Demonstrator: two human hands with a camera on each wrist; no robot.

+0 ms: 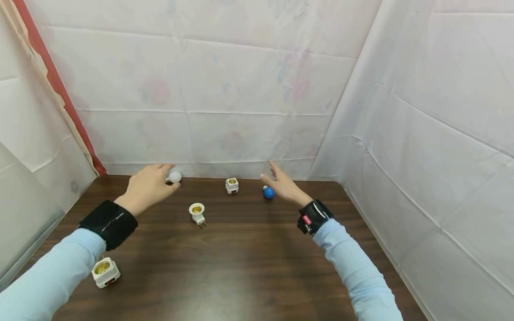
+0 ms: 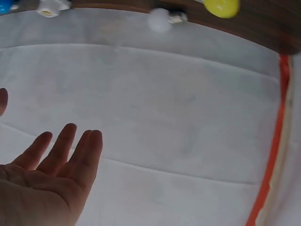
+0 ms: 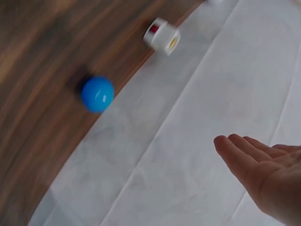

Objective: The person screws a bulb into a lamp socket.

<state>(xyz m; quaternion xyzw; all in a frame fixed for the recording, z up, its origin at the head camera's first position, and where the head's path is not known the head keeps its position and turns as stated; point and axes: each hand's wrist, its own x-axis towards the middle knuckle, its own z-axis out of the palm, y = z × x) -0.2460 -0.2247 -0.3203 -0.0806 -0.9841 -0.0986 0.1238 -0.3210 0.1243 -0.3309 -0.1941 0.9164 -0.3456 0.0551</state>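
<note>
My left hand (image 1: pixel 148 187), fingers loosely spread, is in the air over the back left of the table, nearest to a white light bulb (image 1: pixel 174 177). It grips nothing. A yellow bulb (image 2: pixel 222 6) appears at the top of the left wrist view; in the head view it cannot be seen. On the other side, my right hand (image 1: pixel 287 185) hovers beside a blue bulb (image 1: pixel 269 192) with fingers extended and holds nothing. The right wrist view shows the blue bulb apart from the fingers (image 3: pixel 235 150). Between the hands stands a white square bulb socket (image 1: pixel 232 185).
A round-topped white plug-in socket (image 1: pixel 197 213) lies on the dark wooden table (image 1: pixel 225 276) in front of the hands. Another square socket (image 1: pixel 105 272) sits by the left sleeve. White sheets (image 1: pixel 241 80) enclose the back and both sides.
</note>
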